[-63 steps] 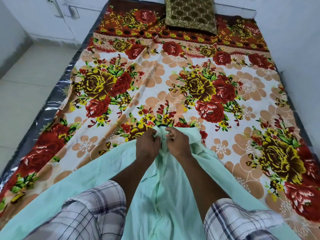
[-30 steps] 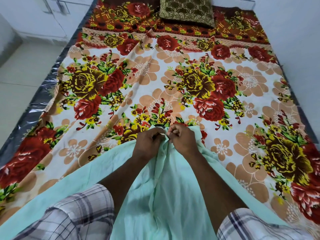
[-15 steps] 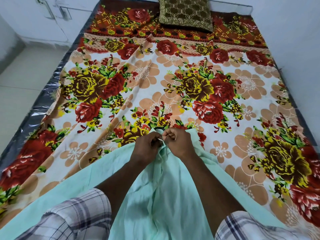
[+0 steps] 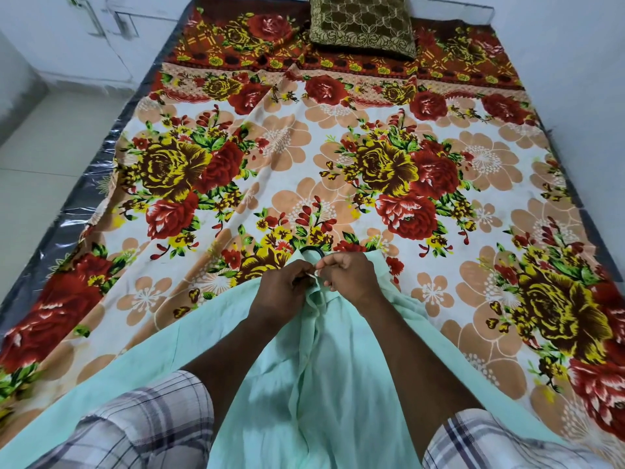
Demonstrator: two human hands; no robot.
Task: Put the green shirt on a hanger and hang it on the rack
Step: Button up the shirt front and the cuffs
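Pinching the shirt (image 4: 321, 384) at its collar with the left hand (image 4: 282, 289) and right hand (image 4: 351, 279), fingers clamped on the two front edges, likely to button it so as not to slip off the hanger (image 4: 313, 251), hook poking out just past the shirt. Spread under the shirt, a flowery sheet (image 4: 338, 164); far past it, a pillow (image 4: 362, 25); left, pale floor (image 4: 50, 157).

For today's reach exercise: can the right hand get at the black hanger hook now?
Probably yes: the hanger hook lies uncovered just beyond the right hand, though that hand is pinching the green shirt.
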